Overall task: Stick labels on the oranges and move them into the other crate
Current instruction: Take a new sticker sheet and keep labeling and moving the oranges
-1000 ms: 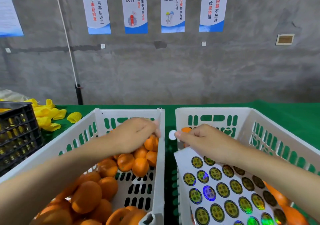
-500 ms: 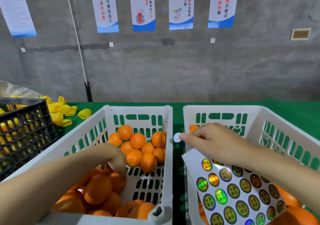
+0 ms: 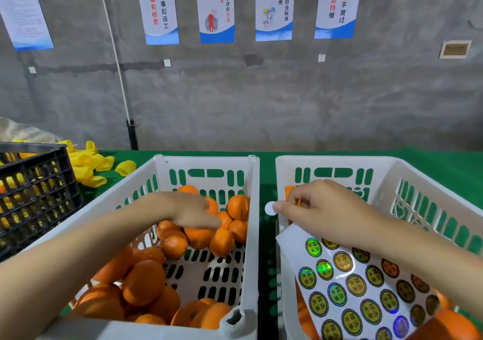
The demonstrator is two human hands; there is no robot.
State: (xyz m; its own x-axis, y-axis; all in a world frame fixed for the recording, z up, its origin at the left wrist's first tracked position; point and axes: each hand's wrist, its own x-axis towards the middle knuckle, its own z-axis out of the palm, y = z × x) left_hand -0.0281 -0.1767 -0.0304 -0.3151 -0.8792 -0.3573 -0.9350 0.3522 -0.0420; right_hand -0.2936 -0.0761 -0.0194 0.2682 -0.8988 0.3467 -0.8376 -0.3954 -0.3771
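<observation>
Two white slotted crates stand side by side. The left crate (image 3: 251,235) holds many oranges (image 3: 222,243), heaped at its near left and clustered at its far right. My left hand (image 3: 193,211) reaches into it, fingers stretched onto the far cluster and gripping nothing that I can see. My right hand (image 3: 324,214) hovers over the right crate (image 3: 326,160) and pinches a round white label (image 3: 270,208) at its fingertips, above the gap between the crates. A sheet of shiny round labels (image 3: 366,282) lies under that hand and forearm. A few oranges (image 3: 454,324) lie in the right crate, partly hidden by the sheet.
A black crate (image 3: 34,196) stands at the left edge of the table. Behind it lie yellow foam fruit nets (image 3: 86,164). A green cloth (image 3: 444,162) covers the table, which ends at a grey wall hung with posters.
My left hand went from the crate's far rim down to the near heap, then forward onto the far cluster of oranges. My right hand has kept the label pinched in about the same place.
</observation>
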